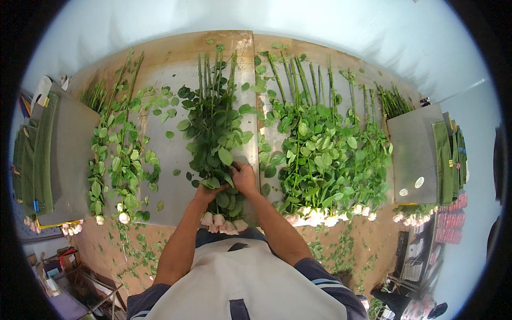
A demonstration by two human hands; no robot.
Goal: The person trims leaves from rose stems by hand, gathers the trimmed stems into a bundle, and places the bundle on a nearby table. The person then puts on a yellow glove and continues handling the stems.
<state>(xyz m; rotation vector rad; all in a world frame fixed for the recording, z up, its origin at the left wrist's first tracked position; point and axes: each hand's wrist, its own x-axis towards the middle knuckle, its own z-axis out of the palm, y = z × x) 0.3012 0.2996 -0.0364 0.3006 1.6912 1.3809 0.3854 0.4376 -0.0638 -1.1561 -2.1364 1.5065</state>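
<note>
A bunch of pale pink roses (220, 219) lies in front of me, blooms toward my body and bare stem ends pointing away. Round the lower stems, just above the blooms, my left hand (209, 193) is closed; leaves cover part of its fingers. My right hand (244, 178) is curled shut at the right side of the same bunch, its fingertips among the leaves. What exactly its fingertips pinch is hidden. The bunch rests on a grey metal worktable (165, 184).
To the right lies a wide pile of leafy roses (325, 154); a few single roses (124, 216) lie left. Upright grey panels with green cloths (445, 160) flank both ends. Loose leaves are scattered over the table and the brown floor (320, 250). A pale wall (224, 16) stands behind.
</note>
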